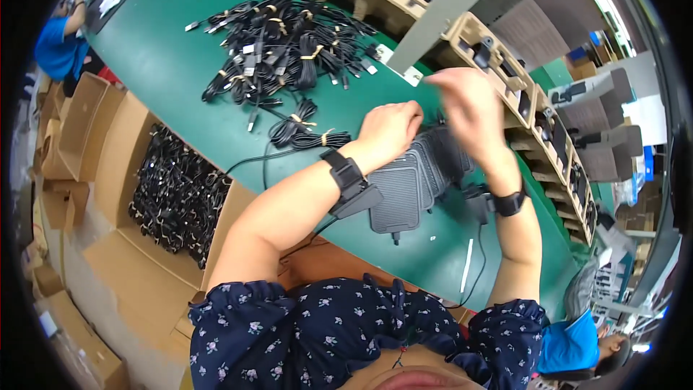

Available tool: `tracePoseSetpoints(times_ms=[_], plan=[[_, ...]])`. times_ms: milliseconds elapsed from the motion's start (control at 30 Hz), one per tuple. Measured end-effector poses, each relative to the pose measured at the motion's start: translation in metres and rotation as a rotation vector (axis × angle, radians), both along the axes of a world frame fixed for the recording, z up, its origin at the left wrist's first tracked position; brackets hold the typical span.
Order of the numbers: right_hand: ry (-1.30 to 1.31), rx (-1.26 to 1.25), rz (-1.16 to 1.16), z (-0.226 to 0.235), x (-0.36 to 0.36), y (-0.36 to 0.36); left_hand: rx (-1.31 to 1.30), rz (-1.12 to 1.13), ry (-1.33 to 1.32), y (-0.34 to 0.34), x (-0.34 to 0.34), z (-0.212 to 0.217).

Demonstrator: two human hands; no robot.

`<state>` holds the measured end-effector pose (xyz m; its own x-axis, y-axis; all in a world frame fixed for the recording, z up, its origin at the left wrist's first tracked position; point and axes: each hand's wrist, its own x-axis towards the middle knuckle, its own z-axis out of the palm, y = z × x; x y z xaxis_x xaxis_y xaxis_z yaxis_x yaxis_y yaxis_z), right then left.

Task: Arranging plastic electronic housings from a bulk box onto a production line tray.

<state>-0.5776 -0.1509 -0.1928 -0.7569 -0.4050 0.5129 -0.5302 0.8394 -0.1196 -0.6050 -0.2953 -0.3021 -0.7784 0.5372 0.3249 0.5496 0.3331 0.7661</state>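
My left hand [390, 132] is at the far edge of several flat black ribbed devices [395, 198], its fingers curled together. Whatever those fingers hold, if anything, is hidden. To the right, my right hand [473, 112] is raised over the far end of the same devices, its fingers smeared by motion. The devices overlap like a fanned stack on the green table [166, 65], and the nearest has a short plug-like stub pointing toward me. Beside my left wrist lie tied black cable bundles [307, 133]. Both wrists wear black straps with small modules.
A large pile of tied black cables [289, 43] covers the far table. Brown molded trays [498, 72] with black parts line the far and right edges, by a grey metal post [447, 14]. An open carton [119, 152] full of cables stands left. Two people in blue work nearby.
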Motion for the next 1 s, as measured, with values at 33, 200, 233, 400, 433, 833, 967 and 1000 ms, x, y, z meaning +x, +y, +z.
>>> tracePoseSetpoints(times_ms=[33,200,233,400,433,833,967,1000], plan=[[-0.118,0.041,0.093,-0.002,-0.005,-0.037,0.079,0.07,0.214,-0.001,-0.003,-0.012],[-0.431,0.203,0.136,-0.062,-0.024,-0.113,0.064,-0.21,-0.23,0.006,-0.004,-0.001],[-0.543,0.341,0.154,-0.041,-0.028,-0.128,0.074,-0.258,-0.3,-0.001,-0.008,-0.001],[-0.773,0.245,0.327,-0.044,-0.04,-0.124,0.113,-0.196,-0.022,0.003,0.0,-0.01],[-0.718,0.173,0.373,-0.045,-0.038,-0.121,0.08,-0.242,-0.098,-0.001,0.002,-0.002],[-0.825,-1.235,0.175,-0.032,-0.032,-0.066,0.002,-0.234,0.162,0.013,0.002,-0.016],[-0.561,-1.475,0.124,-0.011,-0.038,-0.036,0.171,-0.094,0.127,0.004,0.006,0.018],[-0.556,-1.51,0.082,-0.007,-0.034,-0.029,0.201,-0.153,0.068,0.002,0.003,0.02]])
